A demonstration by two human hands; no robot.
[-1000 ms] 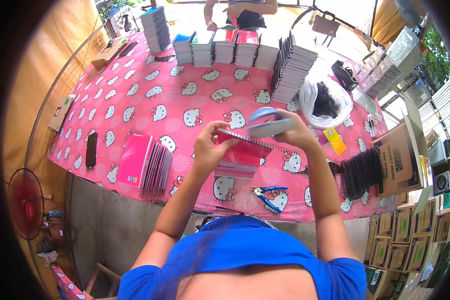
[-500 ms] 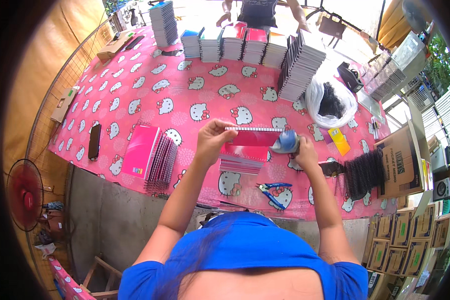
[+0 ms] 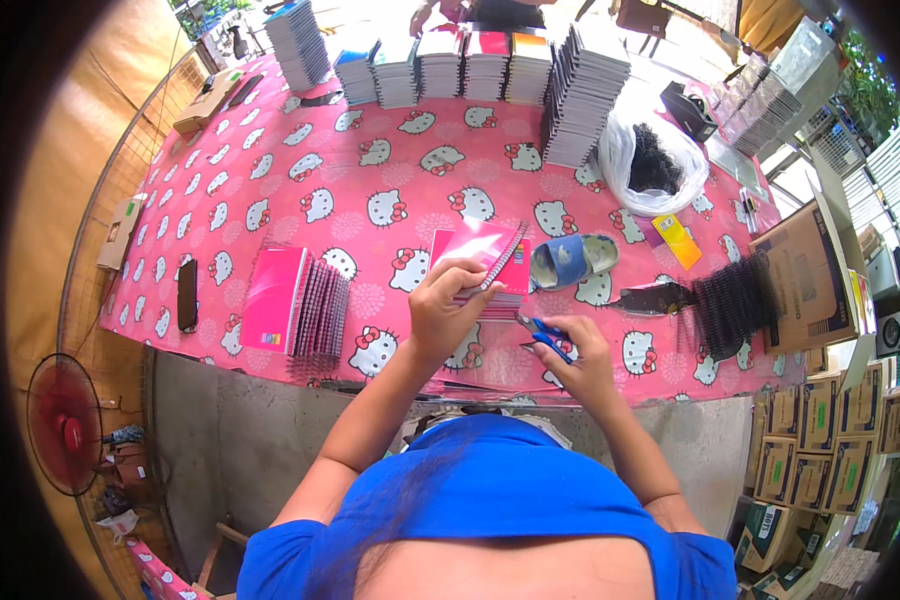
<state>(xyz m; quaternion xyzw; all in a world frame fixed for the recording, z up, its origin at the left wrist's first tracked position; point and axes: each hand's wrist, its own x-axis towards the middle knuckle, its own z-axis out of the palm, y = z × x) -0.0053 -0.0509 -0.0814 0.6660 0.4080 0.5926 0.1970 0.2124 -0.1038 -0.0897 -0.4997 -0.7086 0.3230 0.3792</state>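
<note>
1. Blue-handled cutters (image 3: 539, 325) are in the right hand (image 3: 583, 362), fingers curled round the handles, just in from the near edge of the desk (image 3: 365, 295).
2. Left hand (image 3: 447, 308) is pinched, thumb and fingers on a pink spiral notebook (image 3: 482, 243), tilted, coil side facing right.
3. Below that notebook, a pink-covered stack (image 3: 513, 287) sits in the desk's near half.
4. Blue slipper (image 3: 562, 262) lies just right of the stack.
5. Toward the left edge: bunched pink notebooks (image 3: 275, 300), then a dark phone (image 3: 187, 297).
6. Right edge has black coils (image 3: 738, 308) beside a cardboard box (image 3: 812, 272).
7. White bag (image 3: 686, 193) with black stuff inside, toward the far right corner.
8. Notebook stacks (image 3: 485, 75) line the far edge, another person (image 3: 510, 14) behind them.
</note>
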